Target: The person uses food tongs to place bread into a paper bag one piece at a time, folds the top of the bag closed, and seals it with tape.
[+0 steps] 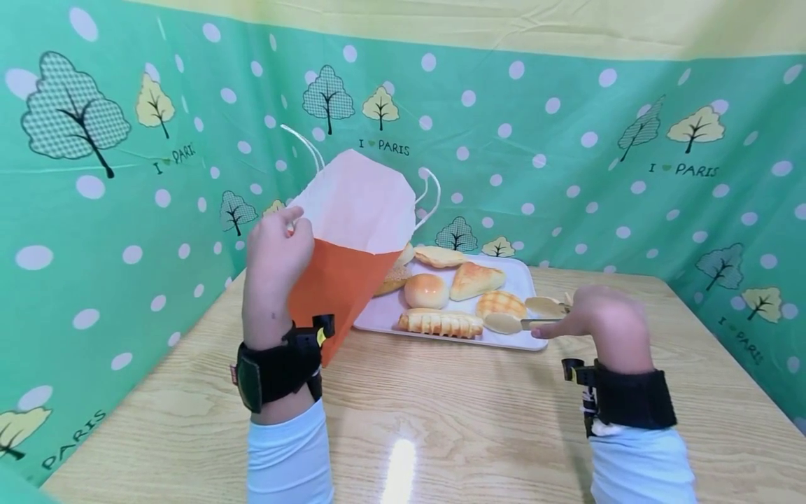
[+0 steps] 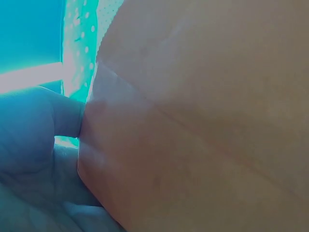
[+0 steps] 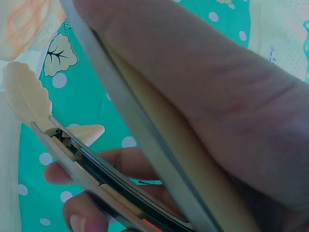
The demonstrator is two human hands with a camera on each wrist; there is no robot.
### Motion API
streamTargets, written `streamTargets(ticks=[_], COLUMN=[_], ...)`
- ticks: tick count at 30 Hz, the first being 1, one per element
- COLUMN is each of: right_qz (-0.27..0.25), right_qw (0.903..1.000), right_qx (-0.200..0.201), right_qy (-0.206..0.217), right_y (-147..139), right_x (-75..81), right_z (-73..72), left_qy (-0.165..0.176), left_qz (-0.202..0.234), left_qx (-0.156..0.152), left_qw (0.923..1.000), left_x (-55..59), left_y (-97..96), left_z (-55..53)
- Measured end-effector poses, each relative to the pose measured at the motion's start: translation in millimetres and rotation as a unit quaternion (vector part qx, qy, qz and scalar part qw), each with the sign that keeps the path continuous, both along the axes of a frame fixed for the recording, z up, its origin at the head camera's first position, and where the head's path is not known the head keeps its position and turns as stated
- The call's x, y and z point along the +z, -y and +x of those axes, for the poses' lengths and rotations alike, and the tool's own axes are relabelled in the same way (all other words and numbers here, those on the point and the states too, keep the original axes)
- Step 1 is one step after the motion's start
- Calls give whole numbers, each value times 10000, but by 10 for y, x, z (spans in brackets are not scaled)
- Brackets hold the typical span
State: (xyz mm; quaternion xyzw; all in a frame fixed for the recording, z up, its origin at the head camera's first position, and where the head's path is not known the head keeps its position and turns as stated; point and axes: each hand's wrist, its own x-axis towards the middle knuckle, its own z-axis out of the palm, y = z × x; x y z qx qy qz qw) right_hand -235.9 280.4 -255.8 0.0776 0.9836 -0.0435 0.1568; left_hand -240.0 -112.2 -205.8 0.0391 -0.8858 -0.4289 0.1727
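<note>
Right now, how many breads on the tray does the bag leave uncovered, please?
5: pastry at the back, triangular bun in front, round bun at its left, crisscross bun by the tongs, roll at the front. More bread sits partly behind the bag; some may be hidden.

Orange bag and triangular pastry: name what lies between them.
In the head view, a glossy round bun shows between the bag and the pastry, with a partly hidden bread nearer the bag.
</note>
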Motion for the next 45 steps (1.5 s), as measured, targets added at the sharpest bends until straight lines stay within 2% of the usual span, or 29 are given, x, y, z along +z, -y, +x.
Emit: streamTargets(ticks=[8, 20, 30, 37, 45], right_qz=[67, -87, -250, -495, -555], right_qw=[9997, 9995, 9934, 9795, 9732], right_qx=[212, 262, 25, -219, -204], right_qy=[-61, -168, -1121, -1940, -2220], right_y=[25, 1, -31, 13, 60], right_x=[-62, -9, 40, 69, 136], right_z=[-89, -99, -67, -34, 15], left_qy=[-2, 5, 71, 107, 108], left_qz=[-195, -357, -395, -388, -410], left_qx=[-219, -322, -395, -402, -386], left_qw=[9996, 9988, 9984, 9984, 9984], left_x=[-13, -22, -31, -42, -49], left_y=[-28, -32, -56, -67, -79], left_z=[-19, -14, -32, -44, -53])
